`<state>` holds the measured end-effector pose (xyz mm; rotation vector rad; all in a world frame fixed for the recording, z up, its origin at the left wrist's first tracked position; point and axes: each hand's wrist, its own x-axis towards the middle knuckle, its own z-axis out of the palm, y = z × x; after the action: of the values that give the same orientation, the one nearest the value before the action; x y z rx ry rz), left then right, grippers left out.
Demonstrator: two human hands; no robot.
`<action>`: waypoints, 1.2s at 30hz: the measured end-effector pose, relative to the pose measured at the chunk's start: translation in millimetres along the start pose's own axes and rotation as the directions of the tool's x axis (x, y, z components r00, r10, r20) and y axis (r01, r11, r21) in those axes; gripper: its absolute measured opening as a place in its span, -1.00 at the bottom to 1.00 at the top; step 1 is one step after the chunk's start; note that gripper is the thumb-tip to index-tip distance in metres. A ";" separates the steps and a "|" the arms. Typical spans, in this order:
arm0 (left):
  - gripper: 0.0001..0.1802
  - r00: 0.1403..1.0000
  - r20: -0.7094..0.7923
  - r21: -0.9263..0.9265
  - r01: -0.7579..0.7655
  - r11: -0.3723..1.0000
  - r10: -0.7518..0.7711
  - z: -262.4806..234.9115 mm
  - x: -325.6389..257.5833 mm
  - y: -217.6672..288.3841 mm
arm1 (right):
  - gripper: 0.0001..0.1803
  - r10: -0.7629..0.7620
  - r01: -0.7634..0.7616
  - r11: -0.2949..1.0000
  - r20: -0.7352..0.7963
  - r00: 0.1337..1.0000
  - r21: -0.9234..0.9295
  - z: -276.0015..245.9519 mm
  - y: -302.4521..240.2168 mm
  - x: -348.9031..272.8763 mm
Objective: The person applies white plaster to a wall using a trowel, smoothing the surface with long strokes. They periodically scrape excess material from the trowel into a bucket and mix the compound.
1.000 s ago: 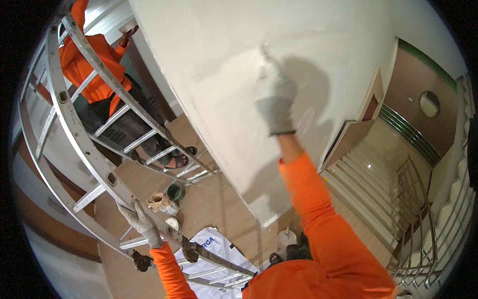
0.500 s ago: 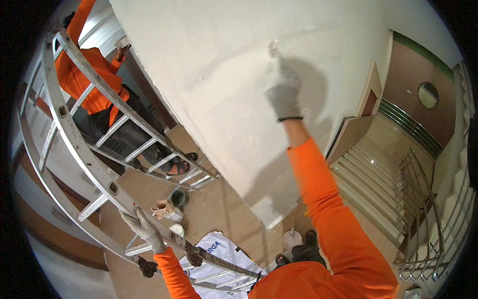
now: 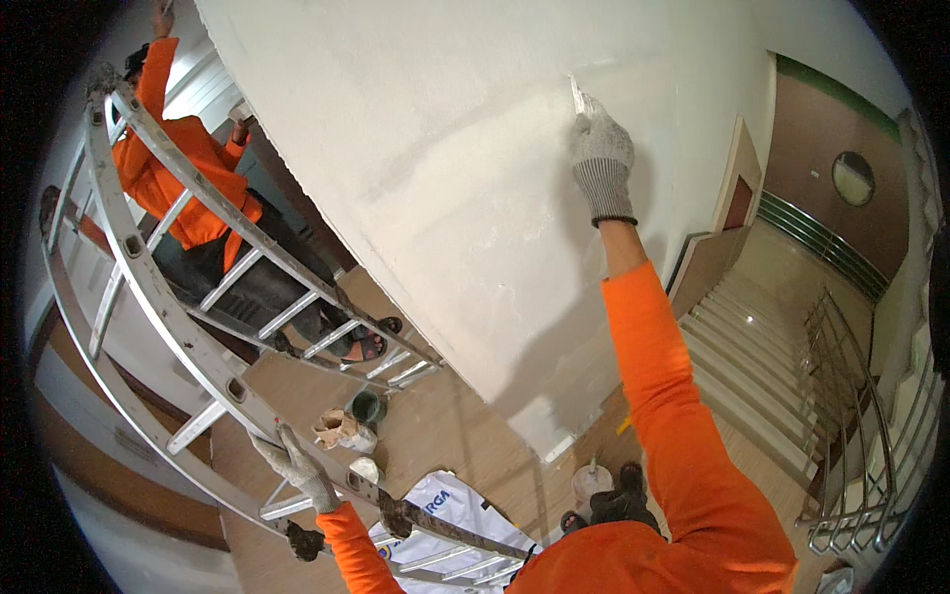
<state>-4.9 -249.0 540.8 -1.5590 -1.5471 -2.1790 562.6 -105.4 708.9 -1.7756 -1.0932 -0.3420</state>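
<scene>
Gloved hands on ladder and wall, the scraper now higher on the plaster

At far left a co-worker in orange (image 3: pixel 188 178) stands on the aluminium ladder (image 3: pixel 168 307). The left hand (image 3: pixel 297 465) is closed around a ladder rail, with paint cans (image 3: pixel 364 408) on the floor beyond it. To the right, the right hand (image 3: pixel 601 158) has climbed and shifted right over the last second, so the smoothing stroke reaches fresh white wall (image 3: pixel 445 198); it grips a small scraper (image 3: pixel 577 94), whose blade pokes above the fingers, touching the wall. The staircase (image 3: pixel 752 346) drops away at right.
</scene>
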 end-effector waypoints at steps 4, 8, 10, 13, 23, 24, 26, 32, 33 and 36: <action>-0.33 0.999 -0.032 0.130 -0.020 0.991 0.025 20.5 -4.0 22.5 | -0.59 -0.252 0.358 0.897 -0.364 0.897 0.260 49.4 -11.3 -29.6; -0.33 1.000 -0.022 -0.005 0.009 1.000 -0.010 22.3 -2.9 9.7 | -0.65 -0.318 0.368 0.875 -0.197 0.927 0.315 26.2 -134.8 -132.9; -0.32 0.999 -0.018 0.031 0.030 0.999 -0.030 22.5 -10.7 22.8 | -0.43 -0.404 0.370 0.879 0.057 0.913 0.299 7.8 -154.3 -169.9; -0.30 1.000 -0.009 0.030 0.008 1.000 -0.007 5.3 3.3 -16.4 | -0.34 -0.499 0.294 0.709 0.161 0.852 0.641 -38.7 -89.7 -133.2; -0.27 0.993 -0.085 0.052 0.090 0.995 -0.086 22.0 -3.8 -14.8 | -0.40 -0.384 0.368 0.923 -0.347 0.856 -0.114 76.3 78.0 42.9; -0.27 0.994 -0.089 0.088 0.064 0.994 -0.056 24.7 0.8 -10.5 | -0.40 -0.281 0.336 0.937 -0.360 0.890 0.099 91.4 45.8 35.0; -0.26 0.995 -0.098 0.145 0.026 0.989 -0.012 20.3 0.8 -14.9 | -0.40 -0.310 0.274 0.943 -0.198 0.930 -0.189 89.8 5.3 -20.7; -0.23 0.996 -0.090 0.293 0.019 0.956 0.007 -10.1 2.8 -32.7 | -0.38 -0.499 0.380 0.760 0.099 0.861 0.527 -15.4 41.3 -41.9; -0.23 0.995 -0.103 0.320 0.018 0.947 0.016 -7.8 3.1 -34.5 | -0.40 -0.444 0.372 0.771 0.016 0.896 0.516 -20.0 67.9 -21.6; -0.27 0.994 -0.111 0.278 0.017 0.960 0.015 -4.8 -1.0 -30.8 | -0.43 -0.041 0.002 0.935 0.103 0.994 0.354 -17.9 122.7 80.6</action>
<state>-24.3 -237.6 519.2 -1.3274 -1.7278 -1.9084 709.4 -92.1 697.0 -1.4741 -1.1708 -0.0542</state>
